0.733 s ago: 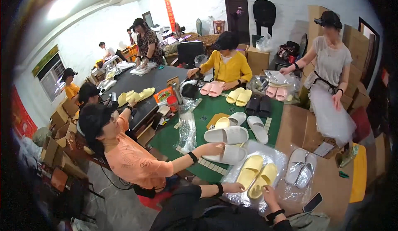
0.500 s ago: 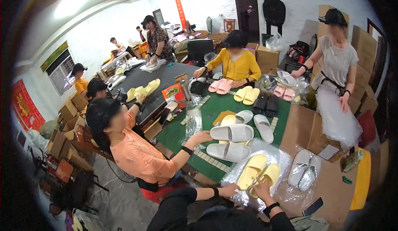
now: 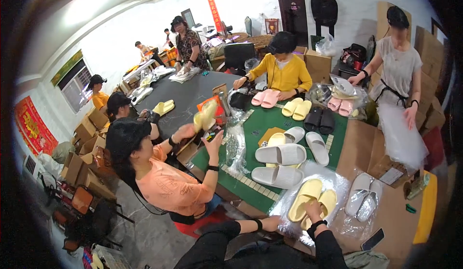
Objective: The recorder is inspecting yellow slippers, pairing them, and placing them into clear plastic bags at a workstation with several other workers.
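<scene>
A pair of yellow slippers (image 3: 305,197) lies on a clear plastic bag (image 3: 282,205) in front of me. My right hand (image 3: 314,212) is closed over the near part of the pair, its fingertips partly hidden between the two slippers. At the bag's left edge, my left hand (image 3: 273,223) has its fingers together and seems to pinch the plastic. Just beyond lie white slippers (image 3: 279,176), some resting on another yellow pair. To the right, a white pair (image 3: 360,199) is in clear plastic.
A phone (image 3: 373,240) lies near the table's right front edge. On my left a co-worker in orange (image 3: 176,187) holds a blurred yellow slipper (image 3: 206,116). Across the green mat (image 3: 255,124), others stand or sit by pink, yellow and black slippers (image 3: 319,120).
My right hand has closed further in over the yellow slippers. The orange-clad co-worker's hand has left the white slippers, and a yellow slipper is now raised there. The view has shifted slightly.
</scene>
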`<state>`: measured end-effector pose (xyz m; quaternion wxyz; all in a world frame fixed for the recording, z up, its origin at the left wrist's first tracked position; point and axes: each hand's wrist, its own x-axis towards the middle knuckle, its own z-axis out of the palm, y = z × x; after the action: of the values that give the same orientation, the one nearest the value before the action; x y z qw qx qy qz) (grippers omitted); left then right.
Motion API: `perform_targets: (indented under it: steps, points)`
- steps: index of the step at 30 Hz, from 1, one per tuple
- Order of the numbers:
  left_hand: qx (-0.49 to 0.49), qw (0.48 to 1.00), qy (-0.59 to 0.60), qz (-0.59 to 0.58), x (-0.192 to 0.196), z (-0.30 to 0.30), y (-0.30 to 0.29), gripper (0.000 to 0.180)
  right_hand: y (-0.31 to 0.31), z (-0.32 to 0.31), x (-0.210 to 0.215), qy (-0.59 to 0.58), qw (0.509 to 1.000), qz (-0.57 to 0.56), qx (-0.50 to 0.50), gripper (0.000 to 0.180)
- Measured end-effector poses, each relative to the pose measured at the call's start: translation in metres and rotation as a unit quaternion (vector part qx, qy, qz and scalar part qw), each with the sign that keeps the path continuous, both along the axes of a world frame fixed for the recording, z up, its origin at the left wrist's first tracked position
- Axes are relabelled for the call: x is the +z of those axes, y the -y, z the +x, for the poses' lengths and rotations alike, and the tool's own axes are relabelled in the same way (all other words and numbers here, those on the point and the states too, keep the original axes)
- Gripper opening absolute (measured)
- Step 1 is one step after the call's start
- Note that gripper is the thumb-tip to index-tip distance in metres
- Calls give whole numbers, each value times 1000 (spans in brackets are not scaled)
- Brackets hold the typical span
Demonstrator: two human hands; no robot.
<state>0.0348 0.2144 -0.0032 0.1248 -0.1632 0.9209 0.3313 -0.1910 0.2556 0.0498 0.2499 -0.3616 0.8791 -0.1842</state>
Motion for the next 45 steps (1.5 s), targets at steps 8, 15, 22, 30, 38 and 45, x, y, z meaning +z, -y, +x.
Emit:
perform_targets:
  steps: [8, 15, 22, 30, 38, 45]
  points:
    - [-12, 998, -59, 6, 50, -3, 4, 42, -49, 7, 25, 73, 972, -220, -44, 25]
    - [-121, 983, 40, -130, 77, -15, 13, 53, -130, 13, 42, 10, 964, -266, -7, 20]
    - [-62, 966, -176, -177, 26, -17, 14, 33, -185, 3, -3, 46, 968, -242, -45, 13]
    - [-35, 981, -66, -176, 45, -30, 10, 52, -199, -16, 17, 197, 919, -316, -131, 18]
    - [-140, 943, -58, -296, 19, -50, -6, 43, -204, -45, 27, 245, 919, -309, -17, 18]
    - [2, 981, -117, -152, -4, -66, -2, 27, -225, -74, 20, 229, 927, -295, -22, 19]
